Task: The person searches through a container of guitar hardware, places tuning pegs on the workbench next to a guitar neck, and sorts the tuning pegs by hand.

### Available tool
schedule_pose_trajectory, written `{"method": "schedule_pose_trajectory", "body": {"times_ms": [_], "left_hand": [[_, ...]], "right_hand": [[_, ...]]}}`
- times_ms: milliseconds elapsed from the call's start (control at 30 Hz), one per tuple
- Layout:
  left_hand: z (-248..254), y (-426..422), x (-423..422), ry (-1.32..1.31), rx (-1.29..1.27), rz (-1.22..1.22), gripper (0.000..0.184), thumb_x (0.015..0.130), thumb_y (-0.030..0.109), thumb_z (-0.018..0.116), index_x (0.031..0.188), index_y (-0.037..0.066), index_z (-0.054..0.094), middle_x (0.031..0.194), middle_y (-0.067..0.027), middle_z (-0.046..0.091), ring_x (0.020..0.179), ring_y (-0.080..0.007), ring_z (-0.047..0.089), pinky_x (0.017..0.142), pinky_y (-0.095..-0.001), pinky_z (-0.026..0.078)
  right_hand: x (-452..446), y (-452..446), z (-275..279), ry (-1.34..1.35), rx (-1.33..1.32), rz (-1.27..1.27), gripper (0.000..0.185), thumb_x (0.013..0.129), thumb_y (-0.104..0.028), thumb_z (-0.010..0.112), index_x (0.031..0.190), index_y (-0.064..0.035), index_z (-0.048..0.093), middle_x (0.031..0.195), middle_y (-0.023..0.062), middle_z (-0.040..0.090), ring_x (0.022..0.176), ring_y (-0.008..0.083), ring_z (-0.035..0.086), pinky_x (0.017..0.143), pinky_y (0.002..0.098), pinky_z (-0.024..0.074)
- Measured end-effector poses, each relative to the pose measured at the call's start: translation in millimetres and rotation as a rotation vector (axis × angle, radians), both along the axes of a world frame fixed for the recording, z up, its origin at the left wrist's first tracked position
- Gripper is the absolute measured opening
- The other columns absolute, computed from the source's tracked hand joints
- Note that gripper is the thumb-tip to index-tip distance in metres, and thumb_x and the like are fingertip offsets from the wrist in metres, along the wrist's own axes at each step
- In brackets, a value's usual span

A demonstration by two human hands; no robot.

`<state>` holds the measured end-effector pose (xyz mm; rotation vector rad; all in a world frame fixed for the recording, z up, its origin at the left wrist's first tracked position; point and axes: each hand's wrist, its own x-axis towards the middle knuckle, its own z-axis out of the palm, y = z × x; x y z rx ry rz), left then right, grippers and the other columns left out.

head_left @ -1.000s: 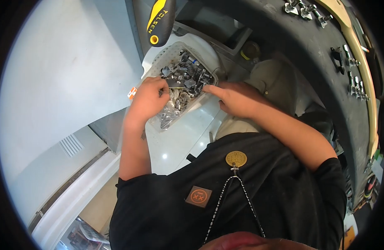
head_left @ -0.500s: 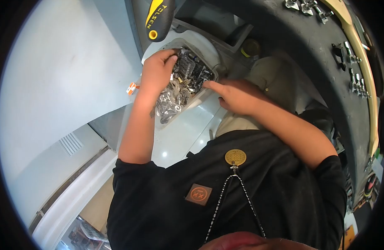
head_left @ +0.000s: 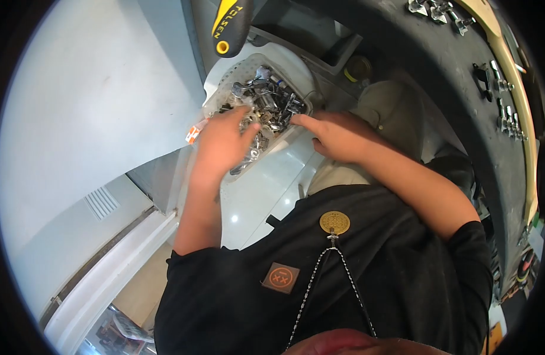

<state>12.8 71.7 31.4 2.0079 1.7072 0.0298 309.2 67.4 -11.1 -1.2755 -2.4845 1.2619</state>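
A translucent plastic basket point(head_left: 225, 83) holds a heap of small shiny and black metal parts point(head_left: 272, 97), some resembling guitar tuning machines. My left hand point(head_left: 222, 142) is over the near left part of the heap, thumb and fingers apart, slightly blurred; I see nothing held in it. Beneath its fingers, clear plastic wrapping and metal pieces partly show. At the basket's right rim, my right hand point(head_left: 334, 139) has its index finger stretched to the edge and its thumb apart. Its other fingers are mostly hidden. An orange-and-white tag point(head_left: 194, 133) sits beside my left hand.
A yellow-and-black tool handle point(head_left: 232, 26) marked TOLSEN juts in above the basket. Behind is a dark tray point(head_left: 343, 50). On the dark bench point(head_left: 450, 65) at right lie several tuning machines point(head_left: 441, 12) and other metal parts point(head_left: 508, 118). A white panel point(head_left: 95, 89) fills the left side.
My left hand has moved from the basket's far left side toward me, with fingers now spread over the nearer parts. More metal pieces show at the far end. My right hand stays at the rim.
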Motion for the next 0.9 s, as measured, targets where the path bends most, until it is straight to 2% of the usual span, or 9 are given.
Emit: {"method": "schedule_pose_trajectory", "body": {"times_ms": [67, 167, 367, 467, 567, 667, 767, 867, 900], "left_hand": [[-2.0, -8.1, 14.2, 0.043, 0.098, -0.12, 0.051, 0.099, 0.027, 0.08, 0.144, 0.006, 0.071, 0.133, -0.0229, 0.076, 0.125, -0.044, 0.07, 0.108, -0.0525, 0.054], [2.5, -4.4, 30.2, 0.08, 0.038, -0.179, 0.056, 0.096, 0.025, 0.081, 0.149, 0.009, 0.069, 0.147, -0.0226, 0.07, 0.139, -0.0448, 0.063, 0.119, -0.0563, 0.046], [3.0, -9.9, 29.1, -0.027, 0.098, -0.173, 0.065, 0.094, 0.026, 0.084, 0.154, 0.01, 0.065, 0.153, -0.0294, 0.063, 0.143, -0.0503, 0.057, 0.121, -0.0555, 0.045], [20.8, -23.2, 18.4, 0.118, 0.248, -0.014, 0.075, 0.086, 0.027, 0.092, 0.154, 0.01, 0.065, 0.161, -0.0308, 0.054, 0.149, -0.0507, 0.051, 0.121, -0.0573, 0.046], [30.0, -39.2, 17.3, 0.205, -0.063, 0.084, 0.081, 0.076, 0.025, 0.099, 0.149, 0.013, 0.068, 0.159, -0.0282, 0.054, 0.148, -0.0497, 0.05, 0.116, -0.0583, 0.05], [23.2, -40.6, 16.3, 0.254, -0.04, 0.036, 0.083, 0.068, 0.022, 0.103, 0.144, 0.016, 0.071, 0.15, -0.0243, 0.059, 0.139, -0.051, 0.055, 0.11, -0.0586, 0.054], [23.4, -37.4, 11.2, 0.211, 0.016, 0.024, 0.067, 0.07, 0.018, 0.1, 0.132, 0.016, 0.075, 0.135, -0.0191, 0.066, 0.131, -0.046, 0.062, 0.106, -0.0536, 0.055], [24.8, -17.7, -15.9, 0.024, -0.097, 0.04, 0.053, 0.072, 0.015, 0.098, 0.122, 0.012, 0.078, 0.122, -0.0163, 0.07, 0.121, -0.0401, 0.067, 0.102, -0.0479, 0.056], [34.8, -10.2, -19.8, -0.065, -0.119, 0.096, 0.041, 0.077, 0.013, 0.094, 0.112, 0.006, 0.075, 0.11, -0.0152, 0.073, 0.111, -0.0343, 0.07, 0.098, -0.0433, 0.055]], "right_hand": [[-0.3, -1.3, -7.9, 0.012, 0.022, 0.008, 0.062, 0.093, -0.009, 0.07, 0.153, -0.0212, 0.061, 0.115, 0.0191, 0.075, 0.106, 0.0394, 0.075, 0.089, 0.0519, 0.0593], [-2.8, 0.9, -7.4, -0.012, 0.02, 0.036, 0.064, 0.09, -0.01, 0.074, 0.152, -0.0184, 0.058, 0.115, 0.0188, 0.073, 0.106, 0.0409, 0.074, 0.09, 0.0519, 0.0596], [-2.6, 0.4, -0.5, -0.032, 0.005, 0.036, 0.065, 0.091, -0.009, 0.074, 0.153, -0.0183, 0.056, 0.119, 0.0182, 0.074, 0.108, 0.0408, 0.074, 0.091, 0.0512, 0.0602], [-2.3, 1.6, 4.0, -0.042, -0.007, 0.037, 0.066, 0.092, -0.01, 0.074, 0.154, -0.0178, 0.054, 0.122, 0.0179, 0.075, 0.11, 0.0411, 0.074, 0.093, 0.0511, 0.0603], [-3.8, 2.0, 4.9, -0.052, -0.023, 0.047, 0.067, 0.093, -0.01, 0.074, 0.156, -0.018, 0.053, 0.125, 0.0179, 0.075, 0.112, 0.0412, 0.074, 0.095, 0.0507, 0.0601], [-5.4, 2.7, -0.9, -0.039, -0.002, 0.059, 0.068, 0.092, -0.01, 0.074, 0.156, -0.0184, 0.052, 0.127, 0.0179, 0.075, 0.114, 0.0411, 0.073, 0.095, 0.0507, 0.0599], [-4.5, 2.1, 1.1, -0.039, 0.0, 0.054, 0.067, 0.093, -0.01, 0.073, 0.156, -0.0192, 0.053, 0.129, 0.0169, 0.075, 0.115, 0.0409, 0.073, 0.095, 0.0506, 0.0599], [-3.9, 0.5, 1.6, -0.031, -0.009, 0.039, 0.066, 0.094, -0.01, 0.074, 0.156, -0.0193, 0.053, 0.131, 0.0164, 0.074, 0.115, 0.041, 0.073, 0.095, 0.0505, 0.0599], [-3.9, 0.7, 1.0, -0.04, -0.008, 0.038, 0.066, 0.094, -0.01, 0.074, 0.156, -0.0194, 0.053, 0.132, 0.0163, 0.074, 0.115, 0.041, 0.073, 0.095, 0.0504, 0.0599]]}}
